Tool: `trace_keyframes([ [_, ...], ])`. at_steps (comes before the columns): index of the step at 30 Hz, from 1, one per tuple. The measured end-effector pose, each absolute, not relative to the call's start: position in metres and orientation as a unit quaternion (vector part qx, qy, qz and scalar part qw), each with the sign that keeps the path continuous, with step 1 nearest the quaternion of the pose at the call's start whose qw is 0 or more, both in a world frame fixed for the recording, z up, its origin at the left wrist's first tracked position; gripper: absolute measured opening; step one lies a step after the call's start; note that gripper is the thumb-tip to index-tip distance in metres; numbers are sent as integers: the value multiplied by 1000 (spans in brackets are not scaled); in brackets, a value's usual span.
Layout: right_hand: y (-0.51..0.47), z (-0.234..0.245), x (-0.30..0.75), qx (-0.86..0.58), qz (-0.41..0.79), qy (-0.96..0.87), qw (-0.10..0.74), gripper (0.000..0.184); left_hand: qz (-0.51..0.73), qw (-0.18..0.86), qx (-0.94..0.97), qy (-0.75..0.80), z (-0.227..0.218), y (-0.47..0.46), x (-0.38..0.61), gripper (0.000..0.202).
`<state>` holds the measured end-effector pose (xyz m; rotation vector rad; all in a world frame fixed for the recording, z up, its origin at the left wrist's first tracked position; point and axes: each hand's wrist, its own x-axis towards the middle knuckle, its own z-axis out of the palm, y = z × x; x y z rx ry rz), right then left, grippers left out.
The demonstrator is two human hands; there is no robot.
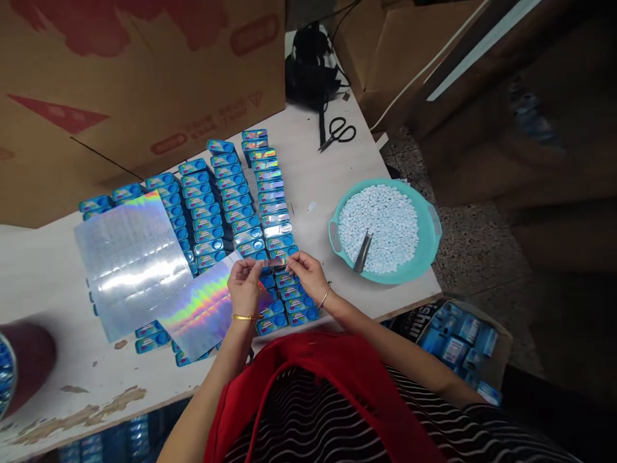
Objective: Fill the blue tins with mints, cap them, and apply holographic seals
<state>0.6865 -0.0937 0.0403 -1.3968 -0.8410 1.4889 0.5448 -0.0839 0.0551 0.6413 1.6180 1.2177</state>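
Note:
My left hand (245,286) and my right hand (311,276) each pinch one end of a small shiny holographic sticker (274,262), stretched level between them. It hangs just over the right-hand rows of small blue tins (248,222); contact with a tin cannot be made out. Several tins at the top of the right row carry similar shiny strips (270,185) on top. Beside my left hand, a holographic sheet (202,315) lies across the tins. A larger silvery sheet (139,263) covers more tins farther left.
A turquoise basin (429,241) of small white pellets, with a metal scoop (364,252) in it, stands at the table's right edge. Black scissors (340,132) lie behind. A large cardboard box (144,83) borders the back. A dark red round container (33,360) sits left.

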Motion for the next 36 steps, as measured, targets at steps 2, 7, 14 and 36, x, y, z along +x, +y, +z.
trace_keyframes([
  [2,-88,36,697,-592,577,-326,459,36,499,494,262,662,51,-79,554,27],
  [7,-86,30,710,-631,563,-271,460,44,506,519,259,639,53,-68,574,24],
  [14,-73,8,707,-611,573,-273,473,33,462,501,302,667,24,-57,583,24],
  [36,-50,-43,715,-667,454,-430,405,29,212,216,575,760,5,-27,580,28],
])
